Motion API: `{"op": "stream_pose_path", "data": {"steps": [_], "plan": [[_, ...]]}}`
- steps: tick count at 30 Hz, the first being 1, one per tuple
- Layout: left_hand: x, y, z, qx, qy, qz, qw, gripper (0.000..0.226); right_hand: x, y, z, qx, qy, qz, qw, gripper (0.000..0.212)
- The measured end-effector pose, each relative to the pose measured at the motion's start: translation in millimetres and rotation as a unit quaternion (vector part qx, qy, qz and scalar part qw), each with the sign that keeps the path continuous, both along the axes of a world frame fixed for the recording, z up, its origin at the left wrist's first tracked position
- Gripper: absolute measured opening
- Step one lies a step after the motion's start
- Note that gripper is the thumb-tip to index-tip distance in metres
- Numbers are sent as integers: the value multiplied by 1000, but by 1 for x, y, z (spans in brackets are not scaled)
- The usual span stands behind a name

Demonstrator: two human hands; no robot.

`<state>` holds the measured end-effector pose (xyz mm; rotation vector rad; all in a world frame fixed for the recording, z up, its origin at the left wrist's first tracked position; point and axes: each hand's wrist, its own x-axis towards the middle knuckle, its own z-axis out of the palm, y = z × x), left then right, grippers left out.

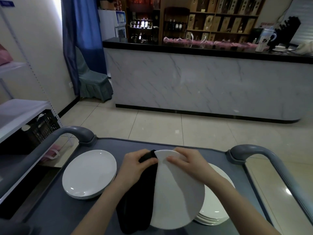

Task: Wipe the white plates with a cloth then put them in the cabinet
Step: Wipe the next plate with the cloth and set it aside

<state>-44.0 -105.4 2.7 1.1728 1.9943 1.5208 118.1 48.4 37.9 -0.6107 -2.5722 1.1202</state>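
Left hand is curled tight around a soft black cloth and presses it on the left side of a round white plate. Right hand pinches the plate's far rim with bent fingers. The plate is smooth and shiny, tipped, held over the grey cart. The cloth hangs in a long strip toward the person. One stack of flat white plates sits on the left. Another stack sits on the right, partly under the held plate.
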Motion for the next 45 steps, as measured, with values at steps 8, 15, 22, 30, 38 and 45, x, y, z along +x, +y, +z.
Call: {"op": "stream_pose_path", "data": {"steps": [8, 15, 22, 30, 38, 45], "plan": [[6, -4, -16, 54, -115, 153, 980, 14, 7, -11, -13, -136, 191, -201, 951, 33], [13, -5, -19, 70, -150, 178, 970, 9, 9, -20, -15, -200, 224, -261, 917, 29], [-5, 4, 4, -4, 25, -5, 1000, 14, 7, -6, -1, -45, 38, -68, 996, 23], [3, -6, -17, 61, -145, 173, 972, 15, 4, -26, -4, -161, 225, -238, 931, 39], [7, -15, -29, 89, -167, 240, 952, 21, 8, -29, -17, -171, 185, -229, 940, 21], [0, -7, -7, 23, 5, 32, 999, 18, -4, -8, 2, -6, 3, -25, 1000, 29]]}}
